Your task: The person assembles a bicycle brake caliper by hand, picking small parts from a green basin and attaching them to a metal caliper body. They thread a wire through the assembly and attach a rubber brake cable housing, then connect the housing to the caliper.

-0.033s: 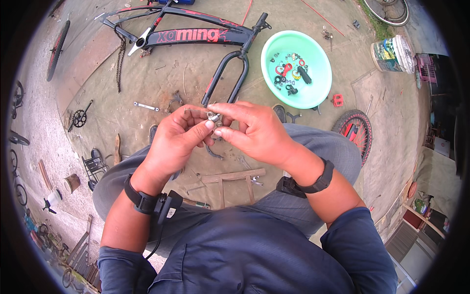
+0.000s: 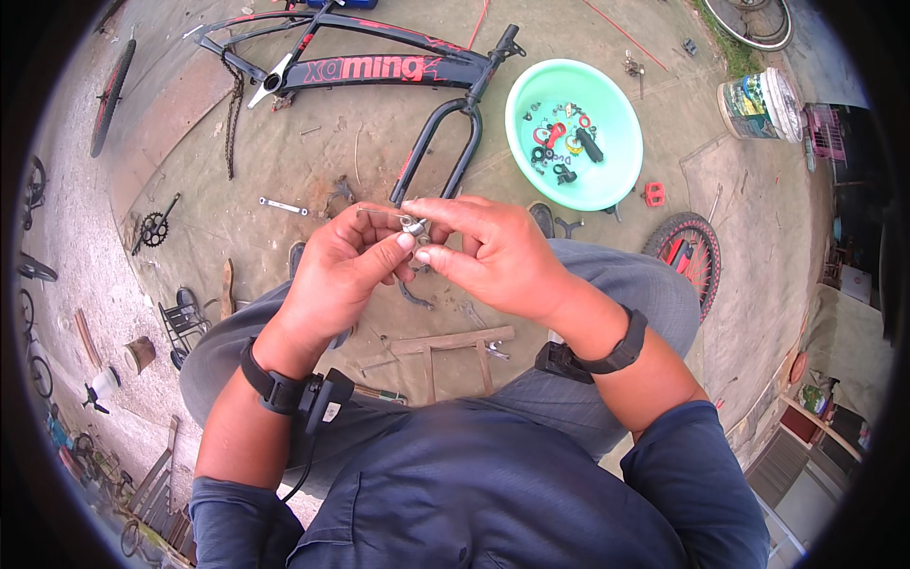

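Note:
Between my two hands is a small silvery metal part (image 2: 413,227) with a thin wire-like piece sticking out to the left. My left hand (image 2: 346,261) pinches it from the left, thumb along its lower side. From the right, my right hand (image 2: 493,248) grips the same part with thumb and fingers; the other fingertips are partly hidden. What kind of part it is, I cannot make out. Just beyond the hands stands the fork (image 2: 445,142) of a black and red bicycle frame (image 2: 370,71), which lies on the ground sheet.
A mint-green basin (image 2: 531,166) of small parts sits at the far right. Nearby are a red pedal (image 2: 654,194), a wheel (image 2: 684,251) and a white bucket (image 2: 758,104). Leftward lie a wrench (image 2: 283,206), a crankset (image 2: 154,228) and a chain (image 2: 230,123). A wooden frame (image 2: 450,341) lies between my legs.

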The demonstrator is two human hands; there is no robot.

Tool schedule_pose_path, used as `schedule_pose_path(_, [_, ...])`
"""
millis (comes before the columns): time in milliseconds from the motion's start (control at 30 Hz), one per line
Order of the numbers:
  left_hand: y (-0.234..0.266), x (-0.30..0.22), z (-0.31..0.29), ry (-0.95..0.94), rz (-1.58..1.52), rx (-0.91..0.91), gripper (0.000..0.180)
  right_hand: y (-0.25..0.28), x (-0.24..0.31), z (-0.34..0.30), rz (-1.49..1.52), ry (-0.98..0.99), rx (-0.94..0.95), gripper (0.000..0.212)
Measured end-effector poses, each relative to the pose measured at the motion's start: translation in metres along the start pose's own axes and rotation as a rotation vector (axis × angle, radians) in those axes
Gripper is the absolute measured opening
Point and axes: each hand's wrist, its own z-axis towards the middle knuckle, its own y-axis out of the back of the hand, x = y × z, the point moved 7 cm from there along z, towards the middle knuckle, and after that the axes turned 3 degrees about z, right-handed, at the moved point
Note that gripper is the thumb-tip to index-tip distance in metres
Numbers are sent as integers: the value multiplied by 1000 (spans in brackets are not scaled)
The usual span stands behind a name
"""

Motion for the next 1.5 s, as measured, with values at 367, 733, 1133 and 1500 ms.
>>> schedule_pose_path(367, [0, -2, 0, -8, -72, 4, 18, -2, -6, 0, 288, -170, 29, 44])
schedule_pose_path(733, [-1, -2, 0, -36, -134, 36, 20, 4, 2, 3, 239, -105, 77, 39])
schedule_pose_path(1133, [-1, 0, 1, -36, -149, 54, 20, 6, 2, 6, 337, -167, 103, 31])
schedule_pose_path(1500, [-2, 1, -1, -50, -159, 58, 19, 5, 5, 7, 399, -166, 125, 30])
